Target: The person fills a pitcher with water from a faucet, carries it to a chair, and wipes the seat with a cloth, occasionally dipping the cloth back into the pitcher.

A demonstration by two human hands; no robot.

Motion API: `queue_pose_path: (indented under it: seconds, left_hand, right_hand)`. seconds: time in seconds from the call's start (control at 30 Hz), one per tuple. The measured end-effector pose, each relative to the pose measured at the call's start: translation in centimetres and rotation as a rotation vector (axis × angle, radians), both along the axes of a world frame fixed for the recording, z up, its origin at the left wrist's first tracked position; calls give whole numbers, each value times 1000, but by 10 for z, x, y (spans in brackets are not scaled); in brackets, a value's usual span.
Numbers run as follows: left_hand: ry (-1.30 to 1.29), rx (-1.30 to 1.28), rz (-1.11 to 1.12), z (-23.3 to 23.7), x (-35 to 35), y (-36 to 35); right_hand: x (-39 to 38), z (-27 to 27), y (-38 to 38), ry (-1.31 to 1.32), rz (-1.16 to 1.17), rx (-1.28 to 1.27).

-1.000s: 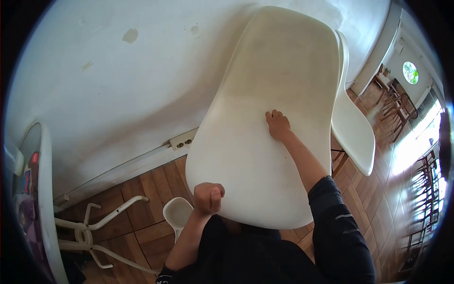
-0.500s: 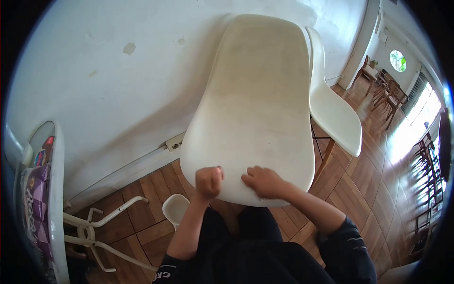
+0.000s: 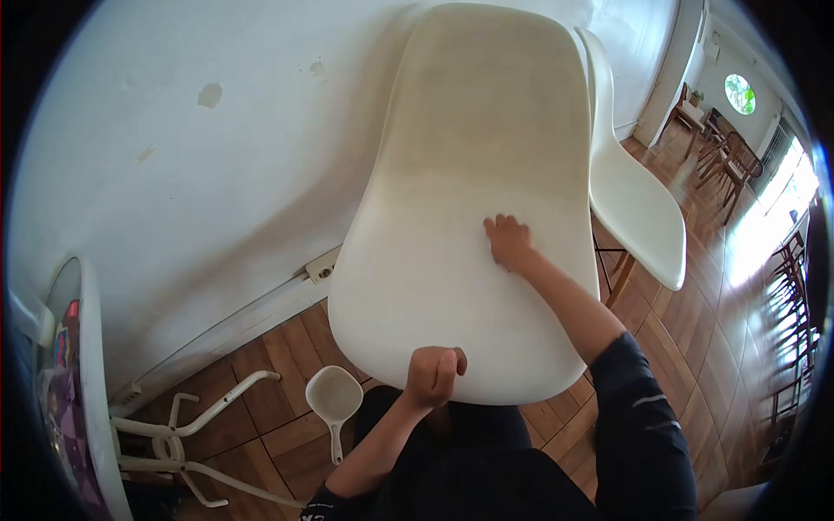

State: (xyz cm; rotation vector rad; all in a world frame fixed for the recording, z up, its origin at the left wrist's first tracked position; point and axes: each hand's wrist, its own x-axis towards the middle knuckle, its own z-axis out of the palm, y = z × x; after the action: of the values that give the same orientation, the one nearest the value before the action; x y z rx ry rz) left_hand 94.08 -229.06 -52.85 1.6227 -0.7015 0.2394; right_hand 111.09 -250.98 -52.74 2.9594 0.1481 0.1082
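Observation:
A large white molded chair (image 3: 452, 304) stands in front of me, its backrest toward the wall and greyish-yellow over the upper part. On the right half of its seat rests my right hand (image 3: 510, 243), fingers bent and pressed against the surface. Whatever may be under those fingers is hidden. My left hand (image 3: 434, 375) is a closed fist at the seat's front edge, thumb on top; its inside is out of sight. Below and left of the seat, a white dipper (image 3: 334, 395) with a handle lies on the floor.
A second white chair (image 3: 638, 208) stands close on the right. At left are a white-rimmed round table (image 3: 91, 373) with purple packaging (image 3: 65, 391) and its tubular legs (image 3: 213, 415). A socket (image 3: 322, 267) sits low on the wall. Wooden chairs (image 3: 734, 169) stand farther back.
My right hand has slid from the front edge farther up the seat. My left fist has shifted right along the front edge. The view has tilted, showing more of the dipper.

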Motion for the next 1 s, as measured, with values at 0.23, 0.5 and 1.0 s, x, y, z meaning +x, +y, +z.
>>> queue_pose_path:
  seconds: [0.23,0.5,1.0]
  left_hand:
    - [-66,-26,-26,-2,3,0]
    - [-23,-29,14,-4,2,-2]
    - [-12,46,35,-5,2,-2]
  right_hand:
    - [70,-10,-15,-222,-87,-118]
    - [18,5,-1,143,66,299]
    - [-192,25,47,23,473,322]
